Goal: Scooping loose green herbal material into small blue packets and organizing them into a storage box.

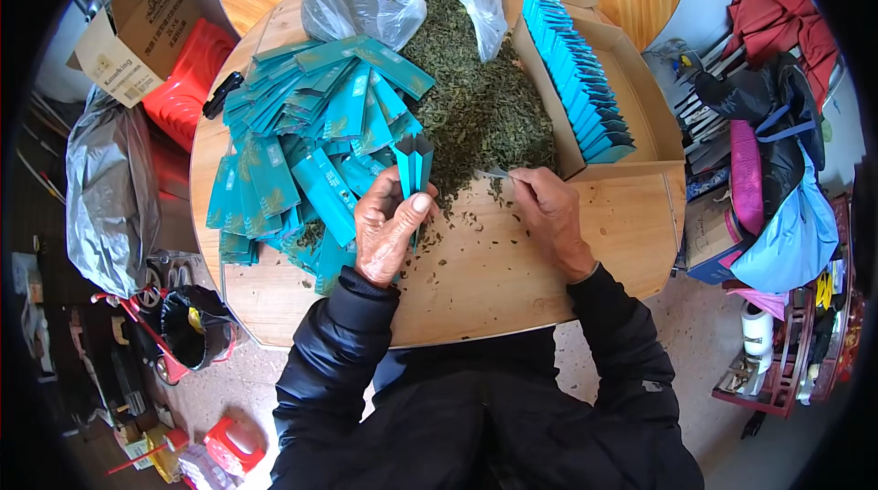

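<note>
My left hand [389, 221] holds a teal packet [413, 164] upright, its top spread apart. Between the thumb and fingers of my right hand [551, 216] is the end of a small clear plastic scoop or spoon [491, 173], at the near edge of a heap of dried green leaves [480, 99]. The heap spills from a clear plastic bag [363, 3]. Many flat teal packets [267, 174] lie in an overlapping pile left of the heap. To the right, a row of teal packets [576, 78] stands upright along the left side of a cardboard box [645, 99].
Leaf crumbs are scattered over the wooden table [480, 298] near my hands. A black object [223, 94] lies at its left edge. Beyond the table are a carton [137, 30] on red plastic stools [188, 85], a grey bag [113, 195], and folded umbrellas [775, 30] at right.
</note>
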Demonstrator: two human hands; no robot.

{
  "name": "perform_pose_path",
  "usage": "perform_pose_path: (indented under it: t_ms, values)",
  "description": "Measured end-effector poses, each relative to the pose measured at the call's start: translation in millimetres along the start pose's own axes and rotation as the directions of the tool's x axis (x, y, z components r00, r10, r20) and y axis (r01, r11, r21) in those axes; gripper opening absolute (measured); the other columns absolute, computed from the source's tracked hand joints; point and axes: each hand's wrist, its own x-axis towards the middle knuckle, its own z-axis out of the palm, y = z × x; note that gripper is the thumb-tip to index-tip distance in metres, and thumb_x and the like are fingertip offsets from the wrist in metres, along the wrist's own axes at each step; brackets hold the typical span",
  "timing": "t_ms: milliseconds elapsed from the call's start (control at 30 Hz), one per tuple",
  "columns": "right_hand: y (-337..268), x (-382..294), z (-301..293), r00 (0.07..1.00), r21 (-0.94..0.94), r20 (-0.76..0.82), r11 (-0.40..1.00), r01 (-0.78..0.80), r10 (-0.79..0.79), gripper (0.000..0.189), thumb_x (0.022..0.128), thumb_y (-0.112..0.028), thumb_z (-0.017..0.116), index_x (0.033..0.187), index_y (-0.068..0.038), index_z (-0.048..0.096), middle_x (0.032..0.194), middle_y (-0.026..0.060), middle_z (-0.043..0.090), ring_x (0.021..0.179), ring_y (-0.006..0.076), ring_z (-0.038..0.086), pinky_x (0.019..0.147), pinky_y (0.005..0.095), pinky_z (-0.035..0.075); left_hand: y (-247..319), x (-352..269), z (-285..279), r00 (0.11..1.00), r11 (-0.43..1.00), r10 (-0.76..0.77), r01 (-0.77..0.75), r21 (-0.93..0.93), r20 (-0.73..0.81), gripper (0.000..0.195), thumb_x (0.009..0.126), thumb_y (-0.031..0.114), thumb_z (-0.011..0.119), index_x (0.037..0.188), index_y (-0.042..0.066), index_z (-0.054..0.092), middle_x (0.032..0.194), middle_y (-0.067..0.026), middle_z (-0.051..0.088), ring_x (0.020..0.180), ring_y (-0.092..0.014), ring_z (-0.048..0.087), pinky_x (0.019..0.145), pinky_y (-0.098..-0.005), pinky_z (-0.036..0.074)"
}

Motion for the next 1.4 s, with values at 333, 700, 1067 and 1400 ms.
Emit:
perform_pose_path:
  t_ms: [333, 700, 1067, 1400]
  values:
    - [0.9, -4.5, -3.0, 0.986, 0.181, 0.053, 0.970, -0.165, 0.158, 0.014, 0.099, 0.001, 0.068, 0.113, 0.002, 0.072, 0.091, 0.0091, 0.071, 0.078, 0.0133, 0.065, 0.070, 0.0279, 0.052, -7.4, -0.9, 0.3, 0.998, 0.999, -0.022, 0.020, 0.033, 0.066, 0.045, 0.098, 0.016, 0.081, 0.136, 0.002, 0.062, 0.113, -0.0045, 0.070, 0.100, -0.011, 0.063, 0.087, -0.0291, 0.053]
    - [0.4, -12.4, -21.8, 0.999, 0.019, 0.002, 0.999, -0.047, 0.047, 0.011, 0.099, 0.002, 0.070, 0.110, -0.001, 0.071, 0.094, 0.0062, 0.071, 0.079, 0.0120, 0.065, 0.071, 0.0270, 0.053, -5.8, -5.7, 11.2, 0.981, 0.996, -0.042, 0.027, 0.084, 0.189, 0.052, 0.096, 0.014, 0.082, 0.142, 0.002, 0.060, 0.113, -0.0036, 0.071, 0.102, -0.011, 0.064, 0.092, -0.0308, 0.053]
    - [-37.8, 10.0, -76.7, 0.997, 0.039, 0.039, 0.997, -0.065, 0.063, 0.009, 0.100, 0.002, 0.069, 0.108, 0.000, 0.070, 0.092, 0.0045, 0.068, 0.080, 0.0092, 0.061, 0.072, 0.0254, 0.051, -5.0, -3.7, 17.0, 0.986, 0.881, -0.005, -0.075, 0.466, 0.168, 0.053, 0.087, 0.016, 0.089, 0.130, -0.004, 0.065, 0.109, -0.0132, 0.074, 0.101, -0.018, 0.069, 0.089, -0.0355, 0.056]
    - [-54.2, 20.8, -89.1, 0.980, -0.075, 0.161, 0.988, 0.133, -0.119, 0.013, 0.096, 0.003, 0.073, 0.106, -0.001, 0.067, 0.093, 0.0129, 0.070, 0.082, 0.0251, 0.069, 0.076, 0.0314, 0.054, -8.8, -1.1, 17.0, 0.977, 0.816, 0.021, -0.141, 0.561, 0.214, 0.054, 0.091, 0.012, 0.087, 0.136, -0.003, 0.062, 0.115, -0.0087, 0.073, 0.107, -0.015, 0.067, 0.096, -0.0343, 0.055]
